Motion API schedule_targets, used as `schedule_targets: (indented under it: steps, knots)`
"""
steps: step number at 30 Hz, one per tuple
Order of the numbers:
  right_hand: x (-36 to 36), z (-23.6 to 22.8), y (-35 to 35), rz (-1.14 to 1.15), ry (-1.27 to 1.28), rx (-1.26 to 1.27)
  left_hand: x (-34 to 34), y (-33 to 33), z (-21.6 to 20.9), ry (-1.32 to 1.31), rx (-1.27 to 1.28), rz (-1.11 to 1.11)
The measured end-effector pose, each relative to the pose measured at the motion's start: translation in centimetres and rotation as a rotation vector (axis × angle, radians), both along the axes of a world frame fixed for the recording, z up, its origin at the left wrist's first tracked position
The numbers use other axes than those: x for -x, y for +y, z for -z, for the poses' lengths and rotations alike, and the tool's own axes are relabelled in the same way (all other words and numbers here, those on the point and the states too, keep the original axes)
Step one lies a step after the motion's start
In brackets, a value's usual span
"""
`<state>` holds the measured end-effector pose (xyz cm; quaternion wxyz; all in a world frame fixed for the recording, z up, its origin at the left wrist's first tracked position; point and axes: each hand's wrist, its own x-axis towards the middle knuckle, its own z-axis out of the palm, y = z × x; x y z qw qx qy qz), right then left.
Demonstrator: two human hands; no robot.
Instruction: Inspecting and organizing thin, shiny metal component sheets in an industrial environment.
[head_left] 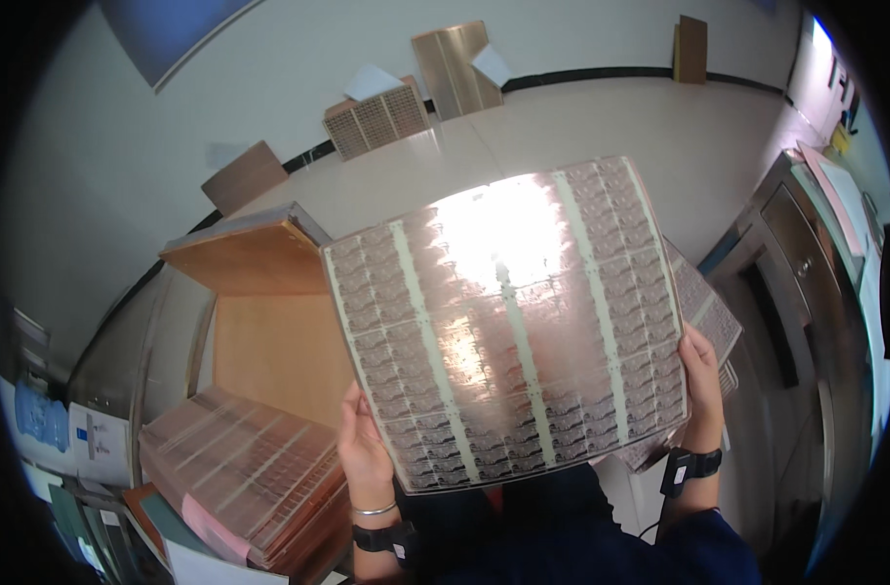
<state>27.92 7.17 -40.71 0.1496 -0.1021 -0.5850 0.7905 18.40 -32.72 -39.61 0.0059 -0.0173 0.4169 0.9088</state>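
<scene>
A large copper-coloured circuit board panel (406,361) with rows of repeated patterns and pale stripes is held up in front of me, tilted, with bright glare across its upper middle. My left hand (365,448) grips its lower left edge. Along the lower right edge, my right hand (700,375) is closed on the same panel. Fingers of both hands are partly hidden behind it. To the left lies a stack of similar panels (240,458) with a pink sheet (214,528) at its near side. More patterned panels (706,307) show behind the held one at the right.
A wooden board stand (269,331) rises behind the left stack. At the right is a dark cabinet (796,234) with papers on top. Boards (459,68) lean against the far wall. A blue water bottle (42,417) is at the far left.
</scene>
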Motion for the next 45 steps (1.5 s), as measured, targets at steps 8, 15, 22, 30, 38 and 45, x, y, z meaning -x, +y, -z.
schedule_targets:
  steps: [8, 15, 22, 30, 38, 45]
  knots:
    - [0.9, 0.1, -0.5, 0.048, 0.024, 0.135, 0.3, -0.5, 0.7, -0.034, -0.012, 0.039]
    - [1.5, -0.1, -0.7, 0.044, -0.009, 0.128, 0.3, -0.8, 1.9, -0.148, 0.041, -0.045]
    - [1.9, -0.4, -0.8, 0.017, -0.077, 0.055, 0.4, 0.3, 1.4, -0.216, 0.233, -0.058]
    - [2.1, 0.2, -0.9, 0.017, -0.047, 0.086, 0.3, 1.6, 0.3, -0.278, 0.219, -0.136]
    - [1.7, -0.6, 2.2, -0.143, 0.021, -0.046, -0.1, -1.4, 0.0, 0.100, 0.317, -0.158]
    - [4.9, 0.8, 1.2, 0.076, 0.134, -0.189, 1.6, 0.7, -2.3, 0.238, 0.373, -0.377]
